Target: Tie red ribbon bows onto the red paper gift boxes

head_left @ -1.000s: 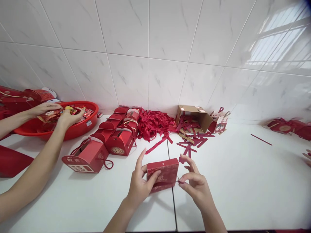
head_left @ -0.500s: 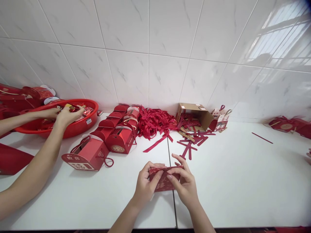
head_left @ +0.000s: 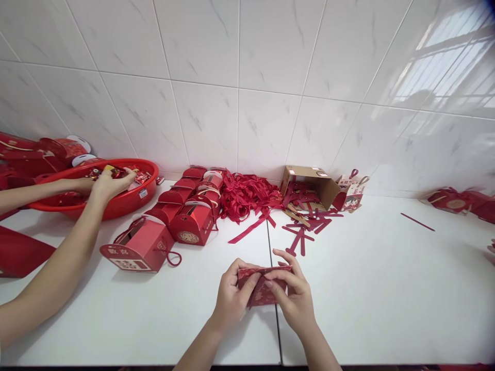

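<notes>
Between my two hands, just above the table seam, is a small red printed gift box (head_left: 266, 297), which looks folded nearly flat. My left hand (head_left: 234, 290) grips its left side, thumb across the front and fingers behind. At the right side my right hand (head_left: 293, 291) pinches the upper edge with thumb and index finger, its other fingers raised. A thin dark strip shows near the thumbs; fingers partly hide it. Several dark red strap strips (head_left: 299, 239) lie beyond my hands, spilling from an open cardboard box (head_left: 308, 174).
Left of centre stand red gift boxes (head_left: 145, 245) in rows, beside a heap of red ribbons (head_left: 247, 198). A co-worker's hands (head_left: 102, 186) reach into a red basin (head_left: 127, 201) of wrapped sweets. Pale printed boxes (head_left: 352, 193) stand by the tiled wall. One strip (head_left: 417, 221) lies right.
My thumbs and fingers have shifted slightly on the gift box, and a dark strip now shows across its front. The whole view has moved a little. The co-worker's hands remain at the basin.
</notes>
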